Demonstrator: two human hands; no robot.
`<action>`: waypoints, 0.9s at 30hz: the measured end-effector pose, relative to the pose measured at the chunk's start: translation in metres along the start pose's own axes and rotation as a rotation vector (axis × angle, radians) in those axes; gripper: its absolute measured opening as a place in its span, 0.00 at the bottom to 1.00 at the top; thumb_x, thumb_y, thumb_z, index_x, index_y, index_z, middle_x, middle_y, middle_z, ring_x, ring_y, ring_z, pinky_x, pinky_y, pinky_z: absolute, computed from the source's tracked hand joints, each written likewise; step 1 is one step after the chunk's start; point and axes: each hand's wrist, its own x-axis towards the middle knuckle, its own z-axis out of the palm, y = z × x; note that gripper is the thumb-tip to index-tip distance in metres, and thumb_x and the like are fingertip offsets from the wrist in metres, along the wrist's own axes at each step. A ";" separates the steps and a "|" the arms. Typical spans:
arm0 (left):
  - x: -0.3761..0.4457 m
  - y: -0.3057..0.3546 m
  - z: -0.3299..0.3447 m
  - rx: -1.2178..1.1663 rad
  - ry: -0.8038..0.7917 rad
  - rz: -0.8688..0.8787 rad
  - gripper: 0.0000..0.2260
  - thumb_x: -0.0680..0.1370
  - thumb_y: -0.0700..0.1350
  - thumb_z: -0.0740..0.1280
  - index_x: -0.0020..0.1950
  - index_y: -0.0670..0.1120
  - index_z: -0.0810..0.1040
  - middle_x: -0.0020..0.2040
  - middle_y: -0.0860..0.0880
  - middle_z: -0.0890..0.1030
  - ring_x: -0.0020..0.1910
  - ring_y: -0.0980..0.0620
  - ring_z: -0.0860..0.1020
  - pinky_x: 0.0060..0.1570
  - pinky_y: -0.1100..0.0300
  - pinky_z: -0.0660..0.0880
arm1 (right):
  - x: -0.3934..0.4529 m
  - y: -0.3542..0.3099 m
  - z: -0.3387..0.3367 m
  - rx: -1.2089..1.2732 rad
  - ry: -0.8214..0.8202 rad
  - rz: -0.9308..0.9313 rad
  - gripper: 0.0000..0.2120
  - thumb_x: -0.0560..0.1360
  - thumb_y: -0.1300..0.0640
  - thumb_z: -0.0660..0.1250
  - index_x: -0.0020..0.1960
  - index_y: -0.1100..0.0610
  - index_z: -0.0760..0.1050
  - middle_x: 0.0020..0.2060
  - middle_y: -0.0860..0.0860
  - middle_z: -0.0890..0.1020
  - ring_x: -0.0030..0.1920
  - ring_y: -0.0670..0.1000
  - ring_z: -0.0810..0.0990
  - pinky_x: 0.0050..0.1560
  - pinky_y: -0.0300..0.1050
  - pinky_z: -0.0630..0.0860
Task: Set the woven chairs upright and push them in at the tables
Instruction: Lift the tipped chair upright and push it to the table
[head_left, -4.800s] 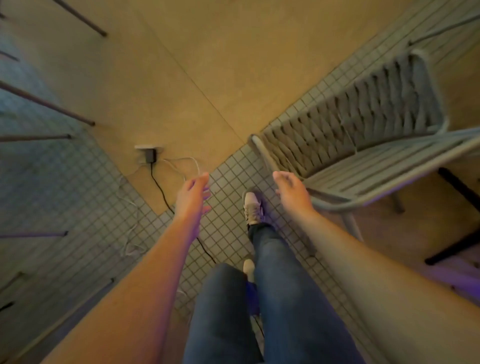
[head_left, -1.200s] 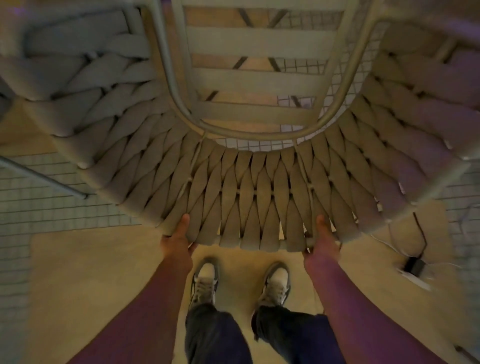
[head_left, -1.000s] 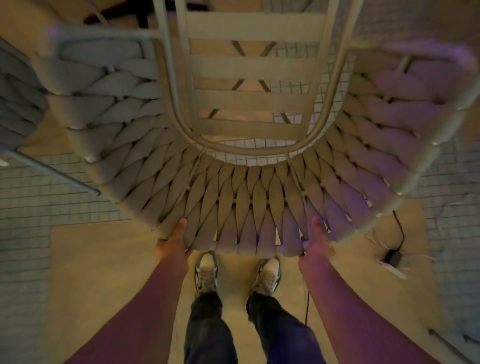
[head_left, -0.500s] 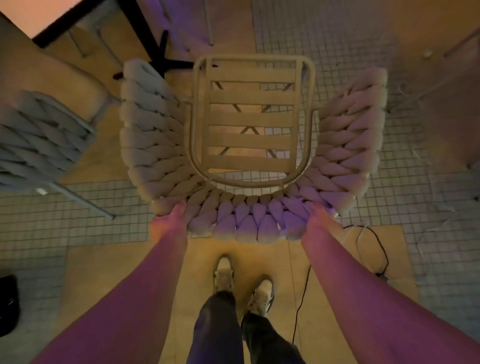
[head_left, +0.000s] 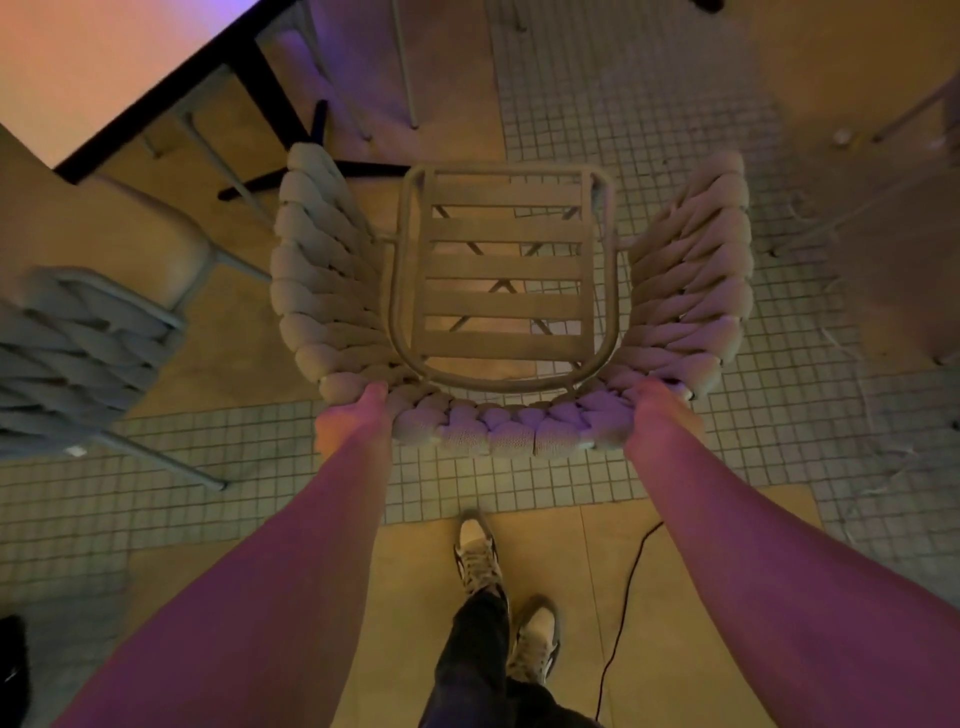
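A woven chair (head_left: 501, 291) stands upright in front of me, seen from above, with a thick braided backrest curving round a slatted seat. My left hand (head_left: 353, 421) grips the left end of the backrest's top rim. At the right end of that rim, my right hand (head_left: 657, 415) grips it too. The seat faces a table (head_left: 98, 67) at the upper left, whose black edge and dark cross base lie just beyond the chair's front.
A second woven chair (head_left: 88, 338) stands at the left, close to the table. A black cable (head_left: 621, 613) runs over the floor by my right foot. Thin metal legs show at the top, and loose white cords (head_left: 852, 364) lie on the tiles at the right.
The chair has moved away from me toward the table, and I have stepped after it. Both hands stay closed on the backrest rim.
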 end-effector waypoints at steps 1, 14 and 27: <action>0.003 0.006 0.002 -0.003 -0.003 -0.007 0.27 0.61 0.61 0.69 0.50 0.43 0.80 0.43 0.42 0.83 0.40 0.41 0.82 0.41 0.50 0.79 | 0.004 -0.004 0.002 0.008 -0.005 -0.003 0.10 0.74 0.58 0.63 0.55 0.57 0.75 0.40 0.52 0.83 0.34 0.47 0.82 0.31 0.40 0.79; 0.094 0.122 -0.035 0.883 0.117 0.851 0.30 0.80 0.47 0.59 0.79 0.53 0.49 0.79 0.43 0.52 0.71 0.36 0.63 0.59 0.40 0.71 | 0.051 -0.104 -0.029 -0.973 0.418 -0.896 0.24 0.70 0.65 0.67 0.64 0.67 0.66 0.67 0.66 0.66 0.60 0.69 0.71 0.53 0.60 0.72; 0.101 0.155 0.001 0.940 0.129 0.787 0.37 0.77 0.34 0.59 0.79 0.55 0.45 0.65 0.37 0.69 0.56 0.33 0.74 0.49 0.41 0.74 | 0.096 -0.150 -0.032 -0.924 0.324 -0.997 0.34 0.69 0.67 0.70 0.73 0.60 0.64 0.61 0.65 0.71 0.57 0.66 0.74 0.52 0.57 0.74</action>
